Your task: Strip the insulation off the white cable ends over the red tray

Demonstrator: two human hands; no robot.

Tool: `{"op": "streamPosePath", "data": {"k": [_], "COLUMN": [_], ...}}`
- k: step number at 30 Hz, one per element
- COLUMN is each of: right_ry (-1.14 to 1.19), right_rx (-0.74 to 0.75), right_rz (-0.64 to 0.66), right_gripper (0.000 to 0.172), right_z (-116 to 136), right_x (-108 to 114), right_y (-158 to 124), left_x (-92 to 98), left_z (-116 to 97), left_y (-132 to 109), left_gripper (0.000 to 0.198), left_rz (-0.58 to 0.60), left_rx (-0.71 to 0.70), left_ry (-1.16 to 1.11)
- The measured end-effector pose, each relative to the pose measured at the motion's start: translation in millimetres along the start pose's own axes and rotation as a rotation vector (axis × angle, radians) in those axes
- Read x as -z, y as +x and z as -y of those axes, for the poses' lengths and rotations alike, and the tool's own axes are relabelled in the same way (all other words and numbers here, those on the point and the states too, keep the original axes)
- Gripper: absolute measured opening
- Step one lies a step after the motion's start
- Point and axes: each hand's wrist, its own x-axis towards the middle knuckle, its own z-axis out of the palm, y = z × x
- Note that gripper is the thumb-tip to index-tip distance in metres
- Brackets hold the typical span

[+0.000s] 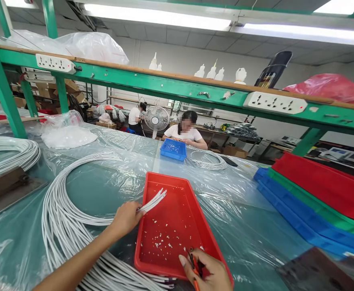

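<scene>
Cables (154, 202) bunched in left hand (126, 218), ends over red tray (179, 210) with white scraps (170, 245); right hand (210, 270) gripping orange-handled tool (196, 284).

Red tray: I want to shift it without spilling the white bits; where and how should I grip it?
Probably grip the red tray by both long-side rims, one hand each, from outside left and right. It is long with raised walls, and white bits lie loose inside, so keep it level. The cable ends in the left hand reach over it; clear them first.

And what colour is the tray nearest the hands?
The tray is red, clearest in the head view.
</scene>
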Motion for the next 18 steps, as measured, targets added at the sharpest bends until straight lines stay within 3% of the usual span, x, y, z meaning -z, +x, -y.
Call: {"op": "streamPosePath", "data": {"k": [7,14,16,18], "right_ry": [0.186,0.5,0.553,0.588], "right_rx": [-0.137,-0.311,-0.363,-0.397], "right_rz": [0.129,0.187,0.16,0.122], "right_gripper": [0.03,0.032,0.029,0.026], "right_z": [-2,-5,-6,-6], "right_x": [-11,-39,-45,-49], "right_y": [67,127,134,137], "left_x": [2.0,2.6,0.6,-4.4], "left_z": [2,-18,-26,-33], "left_y": [-11,-20,-24,-28], "left_gripper": [0.019,0.025,0.022,0.02], "left_rz": [-0.086,-0.172,-0.165,-0.107], "left_rx": [-0.032,-0.11,-0.136,-0.112], "left_ry": [-0.075,-0.179,-0.331,-0.628]}}
